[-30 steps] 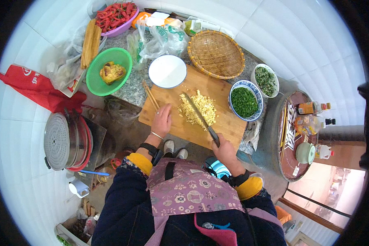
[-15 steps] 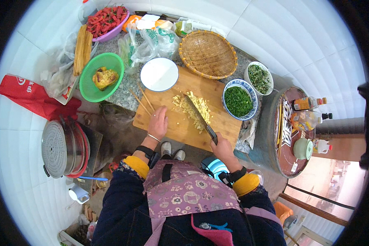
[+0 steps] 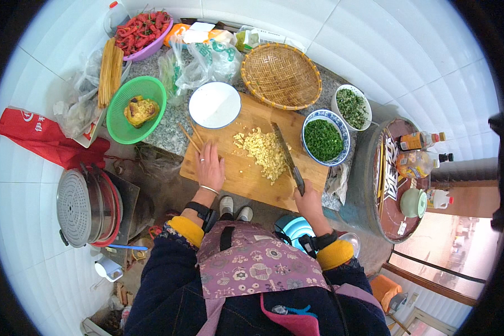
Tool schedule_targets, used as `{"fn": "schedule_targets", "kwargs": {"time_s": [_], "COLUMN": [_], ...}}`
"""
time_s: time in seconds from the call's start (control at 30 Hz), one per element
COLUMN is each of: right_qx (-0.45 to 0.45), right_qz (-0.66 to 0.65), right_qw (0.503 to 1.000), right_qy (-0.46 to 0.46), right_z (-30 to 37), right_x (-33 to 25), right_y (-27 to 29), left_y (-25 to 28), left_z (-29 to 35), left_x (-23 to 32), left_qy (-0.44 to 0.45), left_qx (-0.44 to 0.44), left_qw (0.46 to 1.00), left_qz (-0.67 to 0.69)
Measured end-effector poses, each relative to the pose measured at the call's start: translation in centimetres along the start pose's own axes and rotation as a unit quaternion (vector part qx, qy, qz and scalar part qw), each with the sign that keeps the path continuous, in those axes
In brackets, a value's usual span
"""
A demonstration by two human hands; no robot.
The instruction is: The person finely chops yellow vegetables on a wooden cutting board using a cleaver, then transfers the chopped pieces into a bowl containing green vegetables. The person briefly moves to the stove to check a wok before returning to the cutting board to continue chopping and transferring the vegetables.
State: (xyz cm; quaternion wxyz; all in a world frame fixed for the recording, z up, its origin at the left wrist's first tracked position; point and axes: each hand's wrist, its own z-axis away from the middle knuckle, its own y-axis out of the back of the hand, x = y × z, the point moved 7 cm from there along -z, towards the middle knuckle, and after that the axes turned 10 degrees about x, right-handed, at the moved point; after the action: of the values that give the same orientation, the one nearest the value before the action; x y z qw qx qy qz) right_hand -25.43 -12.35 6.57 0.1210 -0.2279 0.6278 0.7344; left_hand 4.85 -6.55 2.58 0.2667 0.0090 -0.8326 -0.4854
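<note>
Right hand (image 3: 308, 199): clenched round knife (image 3: 288, 159).
Left hand (image 3: 210, 165): unclenched over cutting board (image 3: 238, 186).
Blue-patterned bowl (image 3: 322, 162): at knife's two o'clock; a wide sweep, I judge, could tip it.

Speckled grey counter (image 3: 173, 127); wooden board (image 3: 235, 182), green basket (image 3: 118, 115), plastic bags (image 3: 214, 60) on it

The cutting board (image 3: 238, 182) is lit brightly and evenly, while the floor (image 3: 262, 211) below it is left dimmer. At its lower right, the bright opening (image 3: 439, 251) is washed out by glare. Around it, tiled walls (image 3: 400, 53) are bowed by fisheye distortion, and the corners are blackened.
</note>
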Motion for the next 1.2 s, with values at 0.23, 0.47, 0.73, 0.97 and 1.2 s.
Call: {"fn": "schedule_targets", "kwargs": {"time_s": [0.23, 0.47, 0.73, 0.97, 1.2], "right_qx": [-0.035, -0.067, -0.112, -0.066, -0.043], "right_qz": [0.013, 0.053, 0.035, 0.033, 0.034], "right_qw": [0.999, 0.995, 0.992, 0.996, 0.997], "right_qy": [0.032, 0.054, 0.055, 0.045, 0.051], "right_z": [0.3, -0.1, 0.6, 0.2, -0.5], "right_x": [-1.6, -2.2, -2.5, -1.5, -0.6], "right_y": [-0.4, -1.0, -1.9, -1.0, -1.0], "left_y": [-1.2, -0.8, -1.1, -1.1, -1.2], "left_z": [0.9, 1.6, 0.6, 0.5, 0.7], "left_x": [-0.1, 0.3, 0.5, 0.3, 0.2], "left_qy": [-0.026, -0.028, -0.017, -0.019, -0.026], "left_qx": [-0.045, -0.039, -0.046, -0.028, -0.019], "left_qw": [0.995, 0.988, 0.984, 0.983, 0.983], "left_qz": [0.089, 0.146, 0.172, 0.18, 0.181]}}
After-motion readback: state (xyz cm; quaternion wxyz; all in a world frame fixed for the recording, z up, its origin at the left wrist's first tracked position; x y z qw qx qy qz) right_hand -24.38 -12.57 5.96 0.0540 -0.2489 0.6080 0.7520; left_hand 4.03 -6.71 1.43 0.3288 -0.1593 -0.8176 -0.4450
